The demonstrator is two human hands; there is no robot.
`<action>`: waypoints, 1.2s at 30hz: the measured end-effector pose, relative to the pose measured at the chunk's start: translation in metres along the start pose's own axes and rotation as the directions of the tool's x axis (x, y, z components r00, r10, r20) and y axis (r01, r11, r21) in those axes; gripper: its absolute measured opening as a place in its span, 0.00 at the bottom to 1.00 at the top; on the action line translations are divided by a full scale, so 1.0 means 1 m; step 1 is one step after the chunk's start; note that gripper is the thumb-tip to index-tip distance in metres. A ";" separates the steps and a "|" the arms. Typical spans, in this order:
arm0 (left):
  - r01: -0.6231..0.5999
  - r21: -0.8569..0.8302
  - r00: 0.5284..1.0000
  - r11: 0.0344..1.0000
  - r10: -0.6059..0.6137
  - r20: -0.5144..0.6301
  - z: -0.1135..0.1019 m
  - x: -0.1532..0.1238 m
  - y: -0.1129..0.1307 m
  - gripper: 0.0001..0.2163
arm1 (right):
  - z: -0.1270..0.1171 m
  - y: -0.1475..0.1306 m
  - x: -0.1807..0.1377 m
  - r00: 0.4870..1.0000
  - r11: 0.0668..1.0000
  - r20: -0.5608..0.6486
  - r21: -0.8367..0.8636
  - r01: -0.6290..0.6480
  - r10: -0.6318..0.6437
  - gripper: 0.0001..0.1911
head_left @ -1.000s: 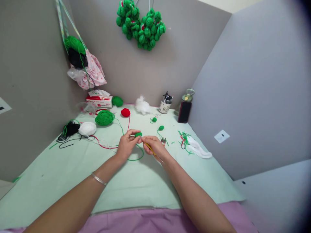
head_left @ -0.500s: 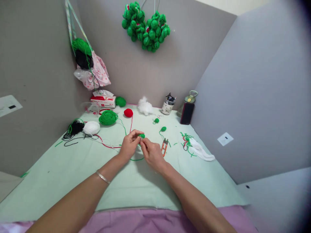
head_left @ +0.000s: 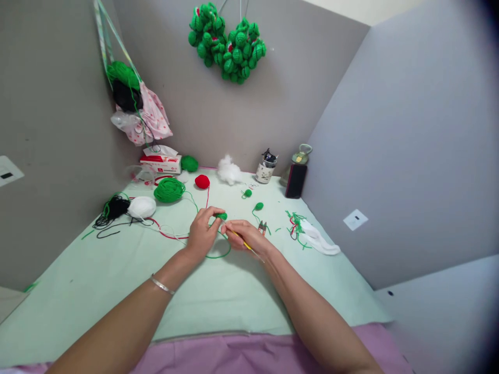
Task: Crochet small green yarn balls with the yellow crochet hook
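Note:
Between the fingers of my left hand (head_left: 202,231) is a small green crochet piece (head_left: 221,216), held near the middle of the table. My right hand (head_left: 245,236) grips a crochet hook (head_left: 245,242) with a yellow handle, its front end close to the green piece. Whether the tip is inside the stitches I cannot tell. A strand of green yarn (head_left: 218,256) loops on the cloth below the hands. Just beyond my right hand lie orange thread snips (head_left: 262,227), partly covered by it. Two small green crocheted balls (head_left: 259,206) rest farther back.
At the left are green yarn (head_left: 169,190), white yarn (head_left: 142,206), black yarn (head_left: 118,208) and a red ball (head_left: 202,181). Stuffing (head_left: 228,170), a jar (head_left: 266,167) and a phone (head_left: 296,181) stand at the back. Yarn scraps (head_left: 297,223) lie right; green crocheted pieces (head_left: 230,47) hang above.
My right hand has turned, so the hook's yellow handle now shows across the palm. It covers more of the snips. The whole view has shifted slightly.

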State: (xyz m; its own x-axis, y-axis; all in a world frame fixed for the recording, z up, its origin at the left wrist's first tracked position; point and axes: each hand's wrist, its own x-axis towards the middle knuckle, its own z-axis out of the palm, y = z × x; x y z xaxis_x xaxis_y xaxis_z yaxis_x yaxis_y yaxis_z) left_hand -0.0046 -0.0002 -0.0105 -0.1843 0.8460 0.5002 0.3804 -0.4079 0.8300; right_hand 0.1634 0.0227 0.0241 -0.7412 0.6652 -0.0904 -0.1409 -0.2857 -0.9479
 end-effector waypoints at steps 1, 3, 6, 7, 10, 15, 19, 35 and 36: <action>-0.008 0.007 1.000 1.000 0.008 -0.005 -0.001 0.000 0.002 0.06 | -0.002 -0.001 0.000 1.000 1.000 0.010 0.007 -0.002 0.002 0.14; -0.027 0.001 1.000 1.000 0.027 -0.004 -0.004 0.002 0.005 0.08 | -0.003 -0.004 -0.003 0.999 1.000 0.042 0.024 -0.015 0.014 0.13; -0.032 -0.046 0.999 0.998 0.031 -0.020 -0.009 0.005 0.009 0.08 | 0.003 -0.004 -0.009 0.985 0.996 0.156 0.034 -0.077 0.070 0.14; -0.020 -0.068 0.999 0.997 0.017 -0.037 -0.010 0.006 0.009 0.07 | 0.007 -0.003 -0.012 0.973 0.994 0.208 0.022 -0.107 0.101 0.14; 0.058 -0.164 0.994 0.985 -0.072 -0.083 -0.011 0.010 0.006 0.08 | 0.017 0.000 -0.014 0.954 0.991 0.271 -0.013 -0.131 0.130 0.14; 0.241 -0.382 0.967 0.892 -0.255 0.014 -0.003 0.012 0.002 0.14 | 0.006 -0.003 -0.003 0.979 0.986 -0.143 0.065 0.157 -0.146 0.16; 0.337 -0.471 0.941 0.815 -0.310 0.136 0.003 0.008 0.010 0.20 | -0.008 0.001 0.007 0.908 0.976 -0.370 0.016 0.218 -0.197 0.19; 0.426 -0.527 0.905 0.735 -0.346 0.249 0.014 -0.002 0.018 0.15 | 0.006 0.017 0.014 0.920 0.987 -0.358 -0.054 0.150 -0.159 0.26; 0.420 -0.521 0.907 0.743 -0.346 0.239 0.014 -0.002 0.017 0.15 | 0.006 0.017 0.014 0.922 0.988 -0.353 -0.058 0.144 -0.155 0.26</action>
State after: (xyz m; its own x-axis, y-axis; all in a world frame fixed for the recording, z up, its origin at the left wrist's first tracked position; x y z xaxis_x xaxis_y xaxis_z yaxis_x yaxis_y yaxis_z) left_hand 0.0146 -0.0042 -0.0011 -0.0825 0.9907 0.1081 -0.2668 -0.1264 0.9554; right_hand 0.1462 0.0230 0.0084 -0.4299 0.9018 -0.0441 -0.2083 -0.1466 -0.9670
